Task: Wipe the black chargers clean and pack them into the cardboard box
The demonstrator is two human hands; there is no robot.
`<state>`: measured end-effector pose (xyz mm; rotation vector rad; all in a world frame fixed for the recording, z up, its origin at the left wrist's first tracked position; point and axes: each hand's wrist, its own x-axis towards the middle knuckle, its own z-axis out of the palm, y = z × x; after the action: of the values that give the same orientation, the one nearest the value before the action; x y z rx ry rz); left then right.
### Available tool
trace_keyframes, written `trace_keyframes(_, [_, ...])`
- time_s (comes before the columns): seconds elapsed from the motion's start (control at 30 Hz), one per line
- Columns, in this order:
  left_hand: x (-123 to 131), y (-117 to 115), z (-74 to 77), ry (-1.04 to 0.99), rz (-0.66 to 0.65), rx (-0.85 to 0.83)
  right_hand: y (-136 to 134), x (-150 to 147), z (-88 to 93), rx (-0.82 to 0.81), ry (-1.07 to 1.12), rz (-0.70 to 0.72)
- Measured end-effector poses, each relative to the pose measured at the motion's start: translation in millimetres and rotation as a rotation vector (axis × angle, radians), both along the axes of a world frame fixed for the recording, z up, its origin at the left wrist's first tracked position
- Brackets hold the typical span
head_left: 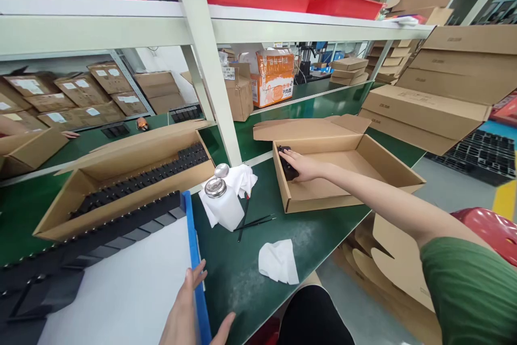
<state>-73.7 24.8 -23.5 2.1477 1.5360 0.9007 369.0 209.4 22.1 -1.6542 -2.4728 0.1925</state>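
My right hand (301, 166) reaches into an open shallow cardboard box (388, 170) on the green table and rests closed on a small black part (287, 164) against the box's near-left wall. My left hand (189, 310) lies open, fingers spread, on the edge of a blue tray (196, 259) with a white sheet (121, 291) at the near left. Black parts (48, 275) line the tray's far and left sides.
A long cardboard box (121, 173) of several black parts stands at the left. A metal-topped white dispenser bottle (220, 199), white cloths (278, 261) and thin black tools (252, 221) lie mid-table. A shelf post (210, 65) rises behind. Flat cartons (436, 92) are stacked right; another person's hand (68, 134) appears far left.
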Motion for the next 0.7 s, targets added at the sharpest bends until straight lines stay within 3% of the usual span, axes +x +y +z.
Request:
trace_keyframes(0.17, [-5.5,1.6,-10.2,0.006,-0.027,-0.009,-10.9,0.8,-5.5,0.059,0.002,0.000])
trace_keyframes(0.43, [-1.0,-1.7,3.9,0.014,-0.057,-0.018,-9.4,-4.3,-5.1,0.168,-0.065,0.058])
trace_keyframes(0.57, [-1.1,-3.5,3.6,0.051,-0.066,-0.007,-34.8,-4.3,7.9,0.295,-0.137,0.164])
trace_keyframes(0.7, [-0.8,-4.3,3.3,0.045,-0.077,0.047,-73.1,15.1,21.4,0.431,-0.203,0.215])
